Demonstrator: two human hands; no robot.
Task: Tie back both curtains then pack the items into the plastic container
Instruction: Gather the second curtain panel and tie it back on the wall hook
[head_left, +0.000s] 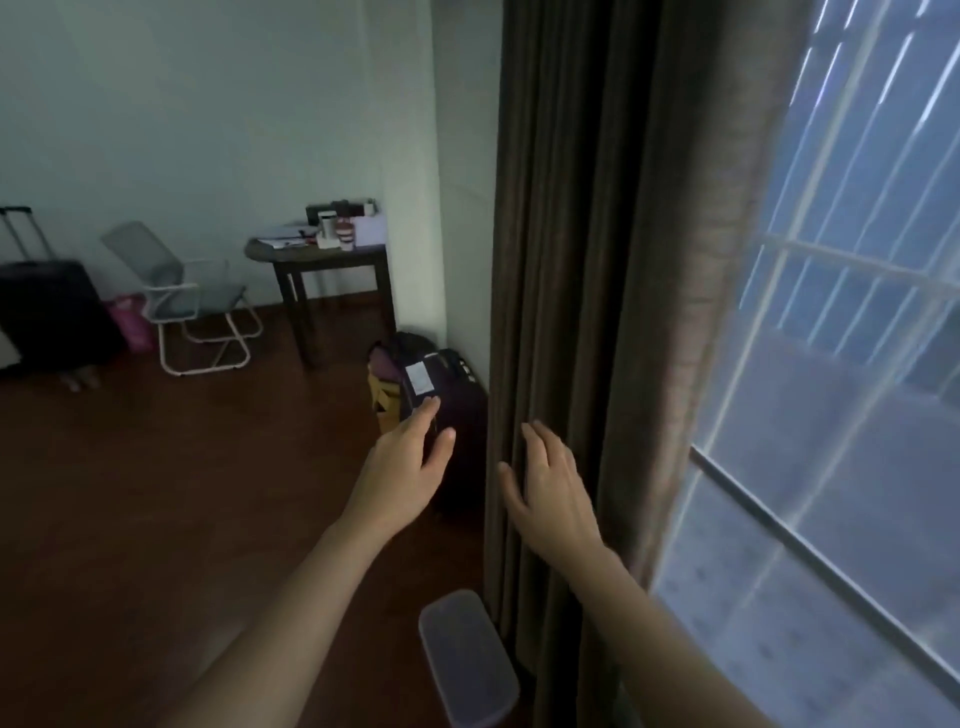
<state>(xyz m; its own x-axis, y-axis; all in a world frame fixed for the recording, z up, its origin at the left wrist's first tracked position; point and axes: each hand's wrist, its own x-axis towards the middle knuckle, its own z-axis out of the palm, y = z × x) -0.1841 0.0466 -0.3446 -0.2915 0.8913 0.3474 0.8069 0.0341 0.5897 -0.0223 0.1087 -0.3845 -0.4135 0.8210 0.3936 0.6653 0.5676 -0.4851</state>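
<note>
Reaching forward, both bare forearms extend toward 12 o'clock. Left hand (410, 462) hovers open, fingers spread, holding nothing, just beside the curtain (597, 260) edge. Right hand (545, 488) lies flat on the curtain folds, fingers extended, gripping nothing. Plastic container (467, 665) sits on the floor at 6 o'clock, between the forearms.

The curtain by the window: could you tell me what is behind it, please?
At the curtain's right edge, a barred window shows. Whatever lies behind the gathered folds is covered. The right hand rests on its front.
</note>
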